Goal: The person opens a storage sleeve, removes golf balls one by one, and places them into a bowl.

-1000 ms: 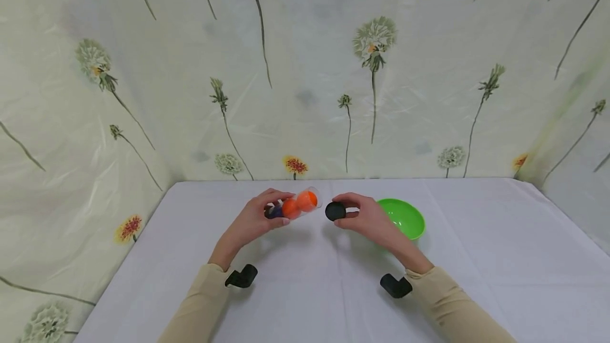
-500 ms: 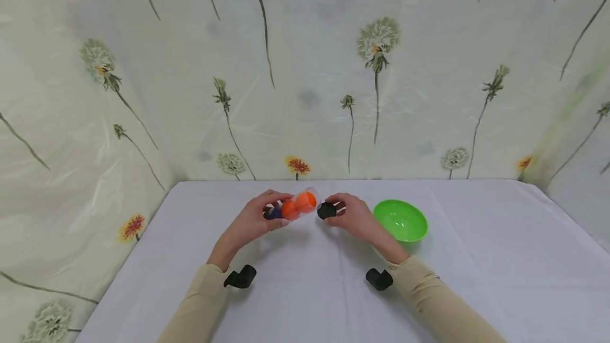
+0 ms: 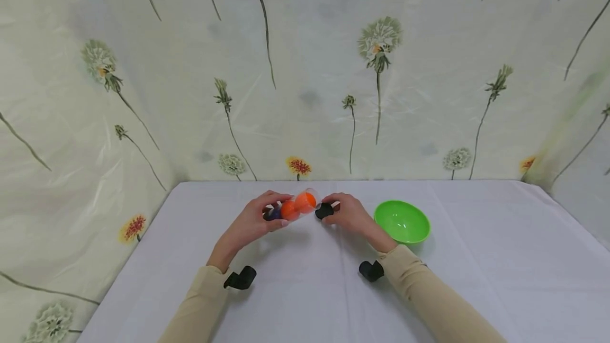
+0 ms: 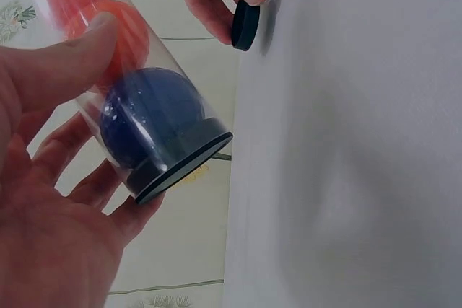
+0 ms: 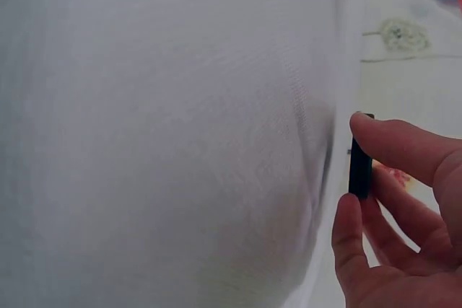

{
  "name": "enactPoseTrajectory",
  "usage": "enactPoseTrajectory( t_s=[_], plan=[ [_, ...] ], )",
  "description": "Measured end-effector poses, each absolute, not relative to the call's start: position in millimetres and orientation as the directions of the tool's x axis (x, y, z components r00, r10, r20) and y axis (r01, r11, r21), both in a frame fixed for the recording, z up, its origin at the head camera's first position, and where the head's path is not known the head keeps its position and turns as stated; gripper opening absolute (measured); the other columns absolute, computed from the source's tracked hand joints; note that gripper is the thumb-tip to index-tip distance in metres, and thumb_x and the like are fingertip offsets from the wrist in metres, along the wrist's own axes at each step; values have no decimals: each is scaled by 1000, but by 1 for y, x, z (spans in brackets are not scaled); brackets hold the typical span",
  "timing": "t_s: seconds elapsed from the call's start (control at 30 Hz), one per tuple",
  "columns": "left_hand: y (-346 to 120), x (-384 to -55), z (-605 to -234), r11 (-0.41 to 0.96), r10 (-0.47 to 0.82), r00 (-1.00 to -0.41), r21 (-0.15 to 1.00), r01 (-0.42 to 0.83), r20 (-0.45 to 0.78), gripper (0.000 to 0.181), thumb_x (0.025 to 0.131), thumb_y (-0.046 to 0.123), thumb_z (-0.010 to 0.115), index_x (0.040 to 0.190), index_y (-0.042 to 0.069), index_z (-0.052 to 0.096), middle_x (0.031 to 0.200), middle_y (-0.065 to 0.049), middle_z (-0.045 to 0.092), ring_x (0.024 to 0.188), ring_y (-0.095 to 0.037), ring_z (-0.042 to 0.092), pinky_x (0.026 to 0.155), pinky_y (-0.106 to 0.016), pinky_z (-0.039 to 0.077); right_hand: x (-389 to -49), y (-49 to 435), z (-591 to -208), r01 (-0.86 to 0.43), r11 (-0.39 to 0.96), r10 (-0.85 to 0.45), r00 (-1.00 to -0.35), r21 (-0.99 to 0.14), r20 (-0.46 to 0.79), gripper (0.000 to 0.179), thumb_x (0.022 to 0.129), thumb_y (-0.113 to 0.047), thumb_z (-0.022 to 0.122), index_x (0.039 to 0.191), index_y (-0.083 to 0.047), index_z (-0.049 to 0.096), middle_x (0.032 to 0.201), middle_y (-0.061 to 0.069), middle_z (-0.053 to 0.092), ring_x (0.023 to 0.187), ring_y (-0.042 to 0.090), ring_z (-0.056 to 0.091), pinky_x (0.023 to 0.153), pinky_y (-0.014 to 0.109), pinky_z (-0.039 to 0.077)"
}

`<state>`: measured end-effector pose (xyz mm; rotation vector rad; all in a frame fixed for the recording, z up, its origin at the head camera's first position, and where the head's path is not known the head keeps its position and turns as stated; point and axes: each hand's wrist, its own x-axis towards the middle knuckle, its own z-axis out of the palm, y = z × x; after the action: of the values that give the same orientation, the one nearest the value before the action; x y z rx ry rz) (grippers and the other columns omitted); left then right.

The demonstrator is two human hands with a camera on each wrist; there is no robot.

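Note:
My left hand (image 3: 254, 218) grips a clear plastic tube (image 4: 162, 117) that is tilted above the table. Inside it sit a dark blue ball (image 4: 151, 117) by the black base (image 4: 184, 160) and two orange balls (image 3: 305, 202) towards the other end. That other end, facing my right hand, has no lid on it. A round black lid (image 3: 324, 211) is pinched between the thumb and fingers of my right hand (image 3: 350, 213). In the head view the lid is close to the tube's end; whether they touch I cannot tell.
A bright green bowl (image 3: 402, 221) stands on the white tablecloth (image 3: 305, 290), just right of my right hand. Behind the table hangs a flower-printed sheet (image 3: 305, 68). A black camera mount (image 3: 241, 278) sticks out at my left wrist, another (image 3: 371, 271) at my right.
The right hand has moved left with the black lid, nearer the tube, and the lid has turned towards the tube's end. The left hand and tube have hardly moved.

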<state>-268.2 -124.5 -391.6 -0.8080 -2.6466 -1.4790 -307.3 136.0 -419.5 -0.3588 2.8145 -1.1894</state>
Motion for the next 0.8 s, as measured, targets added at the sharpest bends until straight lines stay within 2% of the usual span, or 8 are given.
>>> enactPoseTrajectory(
  t_s=[0.27,0.4,0.6,0.8],
  plan=[
    [-130,-272,-396,419,443,-856,783,460,266,50,84,8,78,132,14,62,116,-2,60,105,-26,52,92,-47,46,-320,134,-421,-196,706,-264,-965,-680,3,43,78,-5,79,120,-2,66,110,11,65,94,24,62,79,35,50],
    [-131,-273,-399,412,450,-851,782,467,271,50,84,11,78,132,16,63,114,0,60,105,-25,52,92,-47,45,-322,134,-421,-207,714,-275,-962,-669,4,43,78,-4,78,119,-1,66,109,12,66,94,25,63,80,36,50],
    [-128,-265,-391,404,445,-854,790,461,271,50,85,5,76,132,9,61,115,-6,59,106,-31,52,92,-51,45,-323,135,-422,-173,704,-251,-968,-689,-14,47,79,-5,77,124,0,64,114,13,66,100,27,62,83,38,51],
    [-130,-272,-400,428,440,-864,789,442,245,51,85,11,78,132,20,63,113,5,58,106,-20,51,92,-41,45,-316,135,-417,-173,665,-240,-971,-727,11,47,82,-10,76,127,-3,63,126,14,62,112,32,57,86,42,50]
  ],
)
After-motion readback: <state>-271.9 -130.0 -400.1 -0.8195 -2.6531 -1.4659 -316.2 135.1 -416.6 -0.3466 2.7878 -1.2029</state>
